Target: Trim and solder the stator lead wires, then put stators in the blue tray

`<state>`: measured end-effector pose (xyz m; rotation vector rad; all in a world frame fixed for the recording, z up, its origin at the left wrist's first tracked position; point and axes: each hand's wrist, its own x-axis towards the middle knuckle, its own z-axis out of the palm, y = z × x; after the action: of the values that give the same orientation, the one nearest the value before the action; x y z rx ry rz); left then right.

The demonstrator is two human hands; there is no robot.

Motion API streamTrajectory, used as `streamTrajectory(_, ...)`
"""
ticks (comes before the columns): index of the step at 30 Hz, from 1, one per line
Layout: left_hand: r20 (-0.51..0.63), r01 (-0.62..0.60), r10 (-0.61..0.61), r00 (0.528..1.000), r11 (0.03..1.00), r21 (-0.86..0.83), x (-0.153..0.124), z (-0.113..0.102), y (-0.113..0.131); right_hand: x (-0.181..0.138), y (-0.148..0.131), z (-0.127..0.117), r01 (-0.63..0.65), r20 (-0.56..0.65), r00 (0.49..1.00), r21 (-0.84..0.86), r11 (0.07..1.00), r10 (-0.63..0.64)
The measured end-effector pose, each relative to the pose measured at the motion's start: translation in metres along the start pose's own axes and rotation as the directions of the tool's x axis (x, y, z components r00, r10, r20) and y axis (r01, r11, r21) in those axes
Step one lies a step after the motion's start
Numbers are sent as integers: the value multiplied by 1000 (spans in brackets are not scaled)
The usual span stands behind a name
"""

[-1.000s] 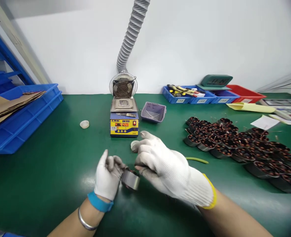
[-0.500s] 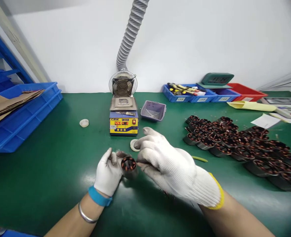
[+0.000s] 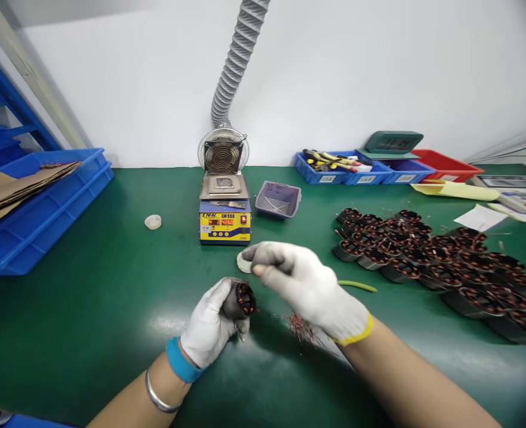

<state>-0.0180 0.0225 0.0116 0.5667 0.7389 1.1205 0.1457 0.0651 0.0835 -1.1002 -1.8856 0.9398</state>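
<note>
We look down at our two gloved hands over a green worktop (image 3: pixel 111 327). Our left hand (image 3: pixel 209 327), a blue wristband (image 3: pixel 182 360) and a silver bangle (image 3: pixel 157 393) below it on the arm, is wrapped around a dark metal ring-shaped coil core (image 3: pixel 233 303). The thumb lies along its top and the fingers curl beneath; its open end, lined with copper windings (image 3: pixel 246 298), is tilted toward our right. We hold it raised near the front middle.

Our right hand (image 3: pixel 259 261), its yellow cuff (image 3: pixel 357 334) at the wrist, is apart from the core, up and to the right. Its thumb and fingers are bent in close to one another, leaving little gap; we cannot tell whether something thin is pinched there. The fingertips overlap a small white dish (image 3: pixel 243 263) from our viewpoint, and whether they touch it is unclear.

Below the right hand lies a loose tangle of reddish wire bits (image 3: pixel 299 328); beside its wrist is a green strip (image 3: pixel 358 286). Further right, many similar coil cores (image 3: pixel 400 270) stand packed together. Beyond our hands sits a yellow-and-blue heating unit (image 3: pixel 225 229) with lit red digits.
</note>
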Motion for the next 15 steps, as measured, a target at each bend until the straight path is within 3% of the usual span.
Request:
streamTrajectory(2, -87, -16, 14, 996, 1000, -23, 0, 2, 6, 7, 5, -4, -72, -164, 981, 185, 980, 103)
streamTrajectory(4, -156, 5, -19, 987, 996, -90, 0, 3, 13, 10, 8, -9, -95, -211, 969, 166, 982, 130)
streamTrajectory(5, -178, 26, -49, 983, 991, -134, 0, 4, 16, 10, 9, -11, -106, -153, 981, 80, 991, 118)
streamTrajectory(7, -204, 55, -101, 974, 974, -221, 1, 4, 21, 8, 9, -10, -86, 85, 991, -154, 984, 100)
streamTrajectory(9, -207, 61, -123, 971, 957, -285, 1, 4, 24, 5, 10, -3, 11, 279, 957, -314, 949, 81)
streamTrajectory(11, -200, 49, -119, 973, 944, -325, 1, 4, 26, 2, 13, 8, 129, 319, 948, -336, 933, -16)
streamTrajectory(15, -187, 43, -118, 975, 930, -364, 0, -2, 28, 2, 22, 27, 376, 206, 920, -218, 900, -335)
